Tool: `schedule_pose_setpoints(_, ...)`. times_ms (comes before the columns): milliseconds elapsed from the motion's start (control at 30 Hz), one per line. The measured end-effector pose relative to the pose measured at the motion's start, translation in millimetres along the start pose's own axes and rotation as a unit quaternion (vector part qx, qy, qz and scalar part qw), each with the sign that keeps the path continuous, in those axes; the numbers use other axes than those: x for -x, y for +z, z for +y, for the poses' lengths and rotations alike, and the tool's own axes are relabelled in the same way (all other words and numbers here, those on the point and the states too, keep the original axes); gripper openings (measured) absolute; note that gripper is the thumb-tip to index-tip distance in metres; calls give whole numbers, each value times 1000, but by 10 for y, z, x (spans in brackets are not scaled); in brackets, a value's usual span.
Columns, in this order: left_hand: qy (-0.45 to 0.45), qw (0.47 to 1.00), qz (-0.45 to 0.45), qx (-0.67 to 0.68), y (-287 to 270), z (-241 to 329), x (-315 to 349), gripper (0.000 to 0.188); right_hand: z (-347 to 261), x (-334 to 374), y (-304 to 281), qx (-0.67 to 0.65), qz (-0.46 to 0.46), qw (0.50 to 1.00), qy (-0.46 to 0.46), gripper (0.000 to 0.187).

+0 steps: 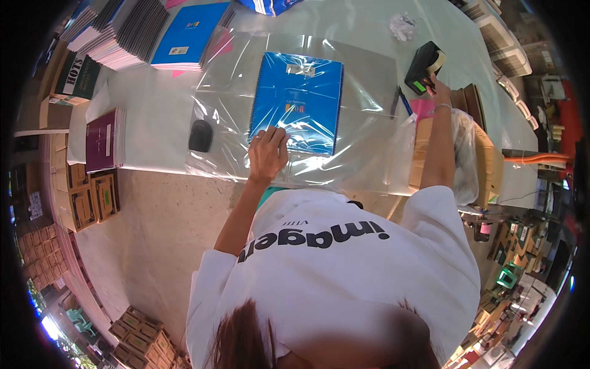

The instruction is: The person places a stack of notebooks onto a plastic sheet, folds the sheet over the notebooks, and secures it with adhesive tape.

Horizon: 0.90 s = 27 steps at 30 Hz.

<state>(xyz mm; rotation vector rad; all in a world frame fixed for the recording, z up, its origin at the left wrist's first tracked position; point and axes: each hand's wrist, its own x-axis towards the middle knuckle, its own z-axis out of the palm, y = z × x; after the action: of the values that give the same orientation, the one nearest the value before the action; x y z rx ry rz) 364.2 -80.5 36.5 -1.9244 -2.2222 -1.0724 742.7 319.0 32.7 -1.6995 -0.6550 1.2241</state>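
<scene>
A blue spiral-bound notebook (pixel 301 101) lies under shiny clear plastic film (pixel 362 141) on the table in front of me. My left hand (pixel 268 152) rests at the notebook's near left corner, its curled fingers pressed onto the film. Out to the right, my right hand (pixel 437 92) is at the near end of a black tape dispenser (pixel 424 69). Its fingers are bent together there; any strip of tape between them is too small to make out. A dark rounded object (pixel 200 136), perhaps a computer mouse, sits left of the notebook.
Stacked blue notebooks (pixel 192 37) stand at the far left, with maroon books (pixel 101 141) nearer. A blue pen (pixel 405 101) and pink paper (pixel 421 109) lie beside the dispenser. An open cardboard box (pixel 485 163) is at the right, and crumpled plastic (pixel 402 27) lies farther back.
</scene>
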Motion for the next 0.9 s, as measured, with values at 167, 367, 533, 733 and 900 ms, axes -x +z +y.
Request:
schedule_pose_setpoints(167,3,1000,4,-4,-3,8,-20,8,217,163,53,-78,7,990,-120,19)
schedule_pose_setpoints(367,-7,1000,3,5,-17,20,-13,12,568,731,311,-224,25,959,-170,14)
schedule_pose_setpoints(533,-48,999,-7,20,-40,70,-49,14,742,640,48,50,69,983,-160,16)
schedule_pose_setpoints(733,-151,986,-38,57,-172,117,-169,22,629,1613,304,248,-226,902,-271,17)
schedule_pose_setpoints(900,-251,964,-91,-15,-219,47,-376,90,640,2900,869,260,-512,770,-279,14)
